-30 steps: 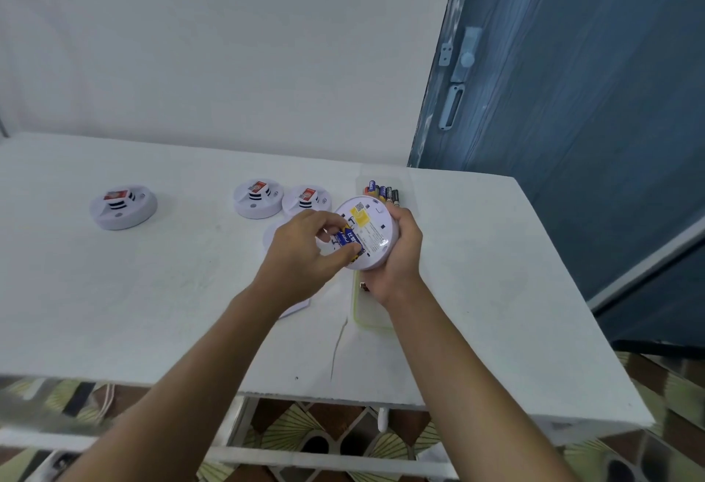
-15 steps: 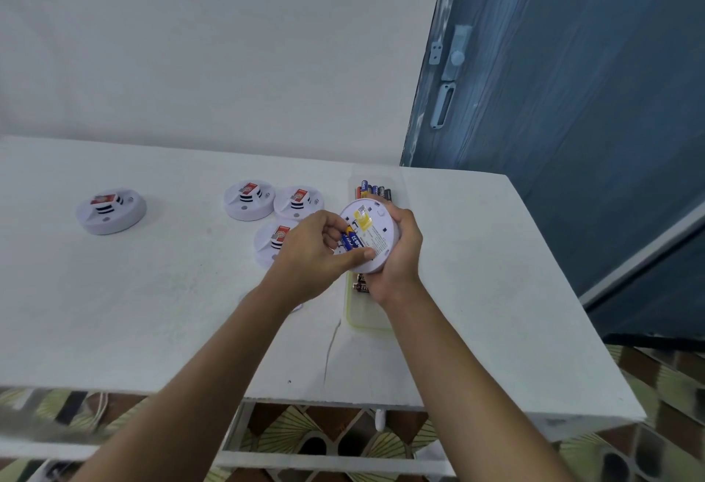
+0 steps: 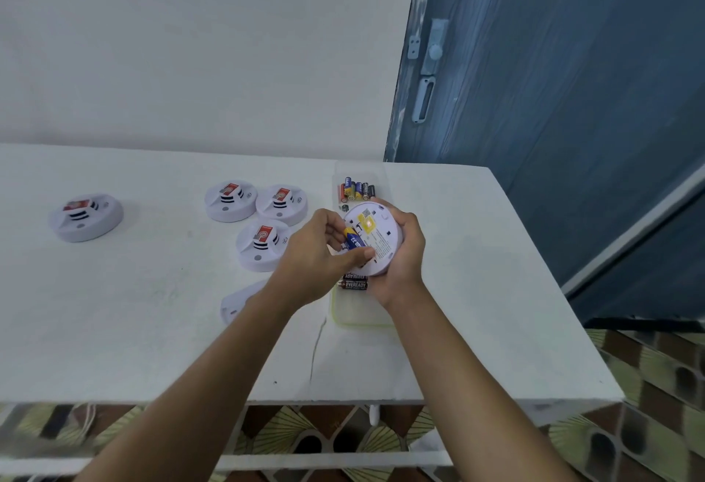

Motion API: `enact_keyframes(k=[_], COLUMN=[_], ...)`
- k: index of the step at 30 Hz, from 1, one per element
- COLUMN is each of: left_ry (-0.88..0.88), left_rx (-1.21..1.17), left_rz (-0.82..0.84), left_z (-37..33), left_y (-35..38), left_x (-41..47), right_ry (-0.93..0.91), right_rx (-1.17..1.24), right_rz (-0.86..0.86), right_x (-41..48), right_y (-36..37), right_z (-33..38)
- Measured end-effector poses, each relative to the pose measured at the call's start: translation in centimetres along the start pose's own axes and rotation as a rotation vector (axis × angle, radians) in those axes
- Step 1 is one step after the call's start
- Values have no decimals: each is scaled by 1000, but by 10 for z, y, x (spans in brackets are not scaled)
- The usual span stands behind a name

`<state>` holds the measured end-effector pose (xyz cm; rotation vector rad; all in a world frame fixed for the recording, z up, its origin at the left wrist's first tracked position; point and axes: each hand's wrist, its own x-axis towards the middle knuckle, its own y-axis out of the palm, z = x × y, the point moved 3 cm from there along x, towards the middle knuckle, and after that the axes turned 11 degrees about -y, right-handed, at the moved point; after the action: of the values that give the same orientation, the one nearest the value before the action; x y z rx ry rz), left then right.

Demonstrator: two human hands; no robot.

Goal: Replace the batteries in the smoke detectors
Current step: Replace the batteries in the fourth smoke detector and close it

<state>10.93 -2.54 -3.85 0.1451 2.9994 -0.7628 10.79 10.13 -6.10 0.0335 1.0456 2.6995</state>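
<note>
Soft, cool, even light; shadows on my white table (image 3: 126, 329) are faint. The wide lens bows its edges, and its near left corner looks smeared.

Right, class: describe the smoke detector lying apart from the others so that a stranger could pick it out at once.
Find the white table beside the blue door. Near its middle lies a cluster of three smoke detectors, white and round with red labels. The lone smoke detector looks the same but sits well to their left, alone and touching nothing.
</note>
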Motion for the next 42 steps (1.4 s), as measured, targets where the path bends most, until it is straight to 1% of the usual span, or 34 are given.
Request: enact_keyframes(k=[3,5,7,8,9,11,14,16,18,20,23,25,28,31,32,35,37,39,42], left_ry=[11,-8,-40,-50,-47,9,166,214,229,259,313,328,345,339,343,339,334,308,273], left_rx=[-64,-193,-374,-435,-442,-299,126,337,436,518,640,677,724,736,706,436,312,281,299], left_rz=[-3,-9,16,30,42,64,125,190,249,268,192,136,100,66,47,-8,-24,-2,33], left_z=[-5,-9,-12,-13,-12,-9,1,10,19,27,33,34,36,37,35,21,7,-6,-17], left_y=[6,11,15,16,16,15,15,18,21,24,28,29,30,29,30,28,27,27,30], left_x=[0,-2,-5,-5,-5,-1,2,1,-2,-4,-3,-2,-1,2,3,3,0,-2,-2], right_ry=[-21,-32,-44,-50,-57,-82,-113,-122,-128,-126,-118,-110,-88,-70,-64,-44,-40,-40,-44], right_rx=[-23,-19,-23,-28,-27,-19,-1,39,53,58,62,75,108,124,124,112,95,83,82], right_rz=[-2,2,-12,-27,-43,-83,-153,-185,-217,-228,-224,-221,-212,-198,-192,-171,-152,-123,-85], right_x=[0,0,0,0,0,0,1,1,2,1,1,0,-1,-2,-2,-3,-2,-4,-4], right_y=[-2,-3,-6,-10,-13,-24,-39,-47,-54,-59,-62,-61,-59,-55,-55,-52,-51,-47,-41], right_z=[7,13,17,18,19,21,26,29,31,32,32,32,33,33,32,29,28,28,31])
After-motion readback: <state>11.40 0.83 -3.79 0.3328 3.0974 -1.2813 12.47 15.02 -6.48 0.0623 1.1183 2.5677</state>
